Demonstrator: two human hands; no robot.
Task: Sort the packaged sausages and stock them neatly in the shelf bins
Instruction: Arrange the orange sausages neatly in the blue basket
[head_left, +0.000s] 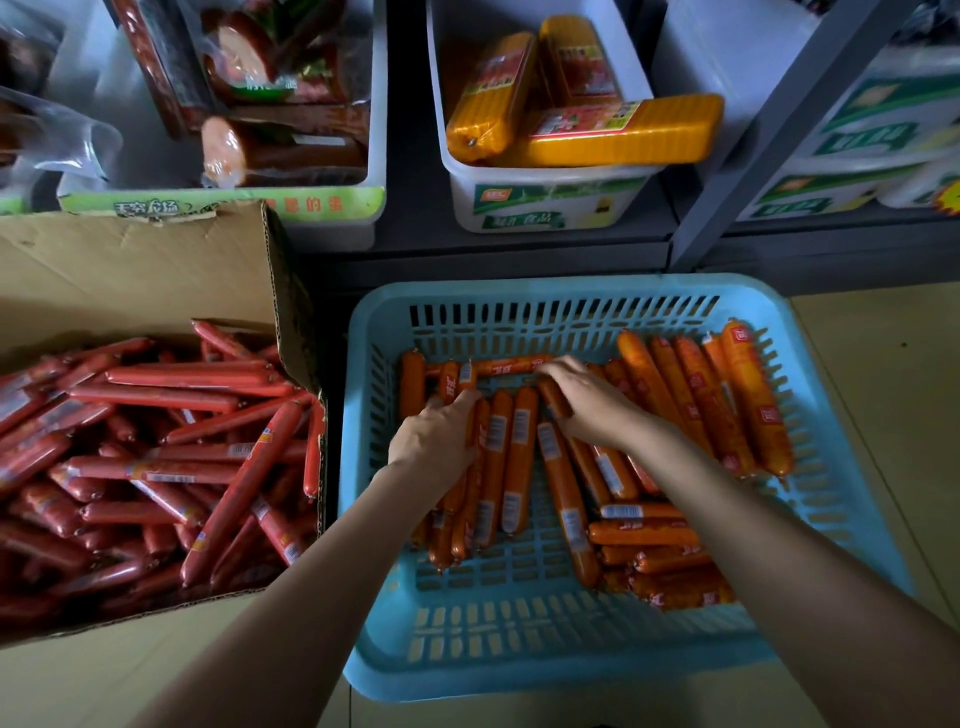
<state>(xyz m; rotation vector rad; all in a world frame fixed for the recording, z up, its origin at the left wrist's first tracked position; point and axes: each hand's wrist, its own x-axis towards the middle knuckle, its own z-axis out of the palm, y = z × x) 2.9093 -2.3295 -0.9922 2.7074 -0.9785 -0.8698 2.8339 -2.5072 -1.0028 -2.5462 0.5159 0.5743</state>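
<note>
A light blue slotted basket (545, 670) on the floor holds several orange packaged sausages (519, 457), some lined up side by side, others piled at the right (748, 395). My left hand (436, 441) lies on the left group of sausages, its fingers curled round one or more of them. My right hand (587, 400) grips an orange sausage near the middle of the basket. A cardboard box (156, 280) at the left is full of red packaged sausages (171, 457).
Shelf bins stand behind: a white bin (540, 202) with large yellow-orange sausage chubs (618, 130), a green-edged bin (311, 205) with dark vacuum-packed sausages, more white bins at the right. A grey shelf post (769, 135) runs diagonally. Tan floor lies right of the basket.
</note>
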